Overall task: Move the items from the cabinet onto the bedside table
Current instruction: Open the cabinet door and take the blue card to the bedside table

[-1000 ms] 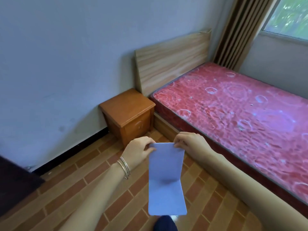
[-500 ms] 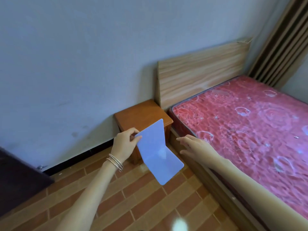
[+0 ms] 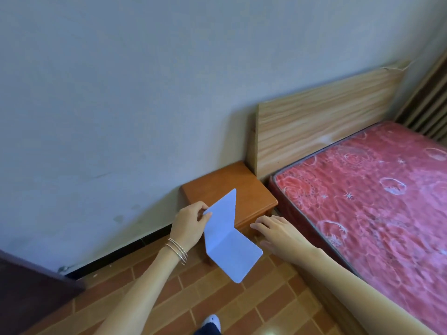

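A pale blue bent sheet (image 3: 226, 238), L-shaped like a bookend, hangs in the air in front of the orange wooden bedside table (image 3: 251, 189). My left hand (image 3: 191, 223), with thin bangles on the wrist, pinches the sheet's upper left edge. My right hand (image 3: 278, 230) is off the sheet, fingers relaxed and spread, just in front of the table's front right corner. The table top is partly hidden by the sheet.
A bed with a red patterned mattress (image 3: 377, 197) and a light wooden headboard (image 3: 321, 119) stands right of the table. A dark cabinet corner (image 3: 26, 293) shows at the lower left. The floor is brown brick tile (image 3: 242, 308). My shoe (image 3: 211, 321) shows below.
My right hand has let go of the sheet, which my left hand now holds alone. I have come closer to the bedside table and the view has turned left.
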`<state>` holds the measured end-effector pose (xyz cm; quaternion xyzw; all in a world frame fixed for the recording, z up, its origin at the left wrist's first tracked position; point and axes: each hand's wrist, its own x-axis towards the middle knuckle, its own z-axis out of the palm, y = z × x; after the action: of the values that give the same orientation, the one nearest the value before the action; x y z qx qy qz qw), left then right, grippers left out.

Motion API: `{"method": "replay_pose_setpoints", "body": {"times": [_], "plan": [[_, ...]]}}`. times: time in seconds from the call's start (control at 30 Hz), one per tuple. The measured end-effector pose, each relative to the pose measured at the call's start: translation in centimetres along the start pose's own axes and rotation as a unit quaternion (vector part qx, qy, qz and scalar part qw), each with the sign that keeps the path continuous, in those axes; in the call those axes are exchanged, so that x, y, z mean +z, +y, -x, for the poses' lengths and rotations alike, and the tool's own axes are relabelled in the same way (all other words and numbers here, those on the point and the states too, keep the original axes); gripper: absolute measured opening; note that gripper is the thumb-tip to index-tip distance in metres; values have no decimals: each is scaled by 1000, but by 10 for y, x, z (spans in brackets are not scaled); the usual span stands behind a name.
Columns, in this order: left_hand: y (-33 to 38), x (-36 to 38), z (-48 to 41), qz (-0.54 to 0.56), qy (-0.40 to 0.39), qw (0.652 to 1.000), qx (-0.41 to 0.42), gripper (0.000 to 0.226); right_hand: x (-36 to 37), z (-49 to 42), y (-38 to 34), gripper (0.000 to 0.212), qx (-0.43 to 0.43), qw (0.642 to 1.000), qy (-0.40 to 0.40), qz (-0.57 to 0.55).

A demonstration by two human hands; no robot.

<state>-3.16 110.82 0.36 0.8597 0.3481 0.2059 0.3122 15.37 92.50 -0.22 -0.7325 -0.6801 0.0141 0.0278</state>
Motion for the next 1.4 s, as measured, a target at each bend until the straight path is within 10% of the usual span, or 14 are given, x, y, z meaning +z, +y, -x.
{"method": "replay_pose_setpoints", "body": {"times": [0.77, 1.4], "plan": [[-146, 77, -249, -64, -68, 986, -136, 6, 64, -218, 117, 61, 1, 1000, 0, 4], [-285, 145, -359, 162, 25, 910, -381, 20, 124, -350, 137, 56, 51, 998, -29, -18]]}}
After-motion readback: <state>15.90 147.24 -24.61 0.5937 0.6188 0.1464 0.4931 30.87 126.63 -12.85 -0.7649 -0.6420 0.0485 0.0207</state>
